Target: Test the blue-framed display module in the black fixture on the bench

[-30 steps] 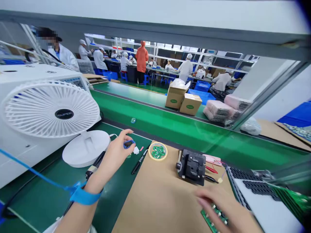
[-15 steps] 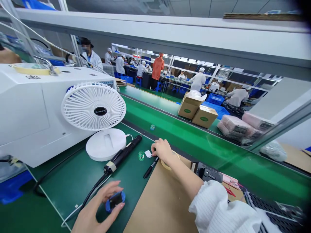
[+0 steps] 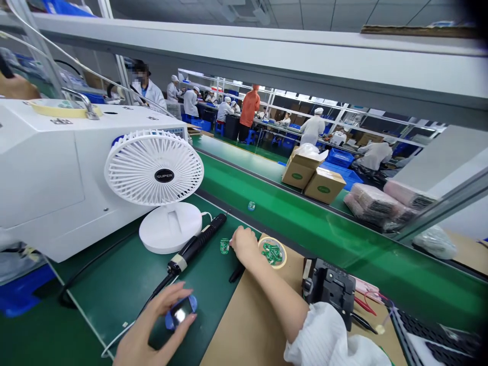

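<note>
My left hand (image 3: 154,325) is curled round a small blue device with a dark, shiny face (image 3: 180,312), gripped between thumb and fingers above the green mat. Farther forward, my right hand (image 3: 244,246) has its fingers pressed together beside a green circuit board (image 3: 224,246); what lies under its fingertips is too hidden to name. A black pen (image 3: 237,273) lies partly beneath that hand. Right of the wrist, a ring of yellowish tape (image 3: 283,258) surrounds several small green boards (image 3: 271,253).
A white fan (image 3: 170,229) and a black electric screwdriver (image 3: 198,241) stand and lie left of centre. Behind runs a green conveyor (image 3: 305,223) carrying one small board (image 3: 251,206). A black fixture (image 3: 330,287) sits on the brown cardboard (image 3: 244,325) at right.
My right hand has moved left over the white slip and pen, uncovering the tape ring with boards. My left hand keeps the blue device, whose face now catches light. The board on the conveyor has shifted right.
</note>
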`<state>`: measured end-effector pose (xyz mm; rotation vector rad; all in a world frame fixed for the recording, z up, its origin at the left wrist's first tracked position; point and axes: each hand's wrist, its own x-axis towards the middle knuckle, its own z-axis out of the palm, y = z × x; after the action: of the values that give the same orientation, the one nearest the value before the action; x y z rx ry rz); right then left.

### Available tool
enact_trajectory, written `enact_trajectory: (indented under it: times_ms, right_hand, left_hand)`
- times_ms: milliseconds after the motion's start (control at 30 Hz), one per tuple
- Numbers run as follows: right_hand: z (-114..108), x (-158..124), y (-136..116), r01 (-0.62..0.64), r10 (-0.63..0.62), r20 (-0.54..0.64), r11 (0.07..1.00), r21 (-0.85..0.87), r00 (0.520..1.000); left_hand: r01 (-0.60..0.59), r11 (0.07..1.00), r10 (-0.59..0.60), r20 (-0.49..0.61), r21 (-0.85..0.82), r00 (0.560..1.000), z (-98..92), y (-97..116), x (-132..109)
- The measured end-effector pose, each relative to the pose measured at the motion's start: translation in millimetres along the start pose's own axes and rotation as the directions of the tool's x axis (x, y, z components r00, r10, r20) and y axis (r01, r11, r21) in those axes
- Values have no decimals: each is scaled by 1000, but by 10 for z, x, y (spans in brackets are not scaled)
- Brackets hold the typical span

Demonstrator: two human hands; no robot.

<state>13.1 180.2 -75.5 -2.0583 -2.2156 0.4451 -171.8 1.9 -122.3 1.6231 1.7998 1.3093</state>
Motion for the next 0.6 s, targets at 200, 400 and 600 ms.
enact_trajectory:
  times_ms: [200,400,600]
  right_hand:
    - [158,-50,63,34,-31,-31,994,100,999]
    - [364,-61,137,114,-81,-124,951,287,989]
    - [396,112,154,283,-216,-184,771,571,959]
  left_hand:
    - [-17,1000,16,-300,-2,954,-632,-51,215]
    - [56,998,-67,-491,-38,869,-1363,-107,158]
    - [127,991,-68,-678,39,732,-2153,-144,-144]
